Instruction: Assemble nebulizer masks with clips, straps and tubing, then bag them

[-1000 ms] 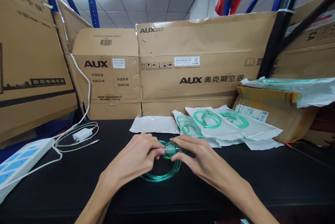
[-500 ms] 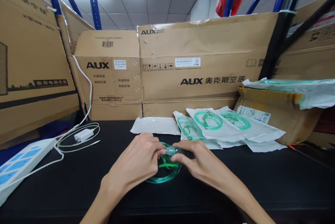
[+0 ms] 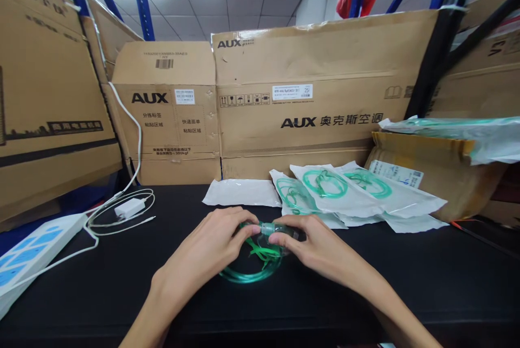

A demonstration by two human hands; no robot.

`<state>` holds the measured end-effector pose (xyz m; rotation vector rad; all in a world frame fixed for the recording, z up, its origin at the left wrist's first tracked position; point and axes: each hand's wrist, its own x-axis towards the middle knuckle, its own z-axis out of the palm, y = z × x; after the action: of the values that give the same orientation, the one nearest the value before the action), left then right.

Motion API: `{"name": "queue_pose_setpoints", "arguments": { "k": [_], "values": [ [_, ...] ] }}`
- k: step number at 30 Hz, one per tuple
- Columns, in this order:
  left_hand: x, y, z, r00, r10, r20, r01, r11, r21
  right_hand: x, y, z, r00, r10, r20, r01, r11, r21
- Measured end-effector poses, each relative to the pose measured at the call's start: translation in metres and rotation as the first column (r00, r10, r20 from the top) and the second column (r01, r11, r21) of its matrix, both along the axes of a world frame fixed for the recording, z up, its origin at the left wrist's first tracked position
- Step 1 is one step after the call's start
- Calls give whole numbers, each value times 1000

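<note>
Between my two hands, just above the black table, is a clear connector (image 3: 267,228) of an oxygen mask. My left hand (image 3: 217,237) is closed, thumb and fingertips pinching the green tubing at the connector's left end. My right hand (image 3: 311,239) grips the clear mask (image 3: 299,234) on the other side, thumb near the connector; its palm hides much of the mask. A bright green strap (image 3: 264,252) hangs loosely below the connector. Under the hands, the coiled green tubing (image 3: 247,277) lies on the table, partly covered by my left hand.
White pouches with coiled green tubing (image 3: 325,182) lie at the back right, beside a flat white pouch (image 3: 244,192). An open carton (image 3: 439,174) stands further right. On the left are a power strip (image 3: 44,245), a white adapter (image 3: 129,207) and cables. Cardboard panels (image 3: 300,66) wall the back.
My left fingers have loosened slightly and shifted around the connector's left end. The green strap shows more and spreads wider beneath. My right hand keeps its grip; the view has tilted slightly.
</note>
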<state>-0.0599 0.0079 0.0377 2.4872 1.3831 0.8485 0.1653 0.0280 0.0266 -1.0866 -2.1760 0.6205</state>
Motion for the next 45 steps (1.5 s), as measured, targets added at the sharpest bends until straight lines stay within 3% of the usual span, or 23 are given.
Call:
{"name": "queue_pose_setpoints", "arguments": {
  "k": [11,18,22,30,45],
  "values": [
    [-5,-4,12,991,-115,71,115,993,6,5,-9,17,977,174,-120,-197,956,-219],
    [4,-1,3,998,-59,7,56,978,200,4,-10,18,991,83,-104,-100,980,-173],
    [8,2,-2,998,-46,-49,57,965,256,4,-9,15,987,92,-133,-116,977,-181],
    [10,0,-2,997,-80,-13,81,969,235,2,-14,17,990,65,-126,-91,971,-219],
    [9,1,-2,994,-37,-107,64,964,258,-5,-15,10,997,-44,-65,38,995,-88]
  ]
}}
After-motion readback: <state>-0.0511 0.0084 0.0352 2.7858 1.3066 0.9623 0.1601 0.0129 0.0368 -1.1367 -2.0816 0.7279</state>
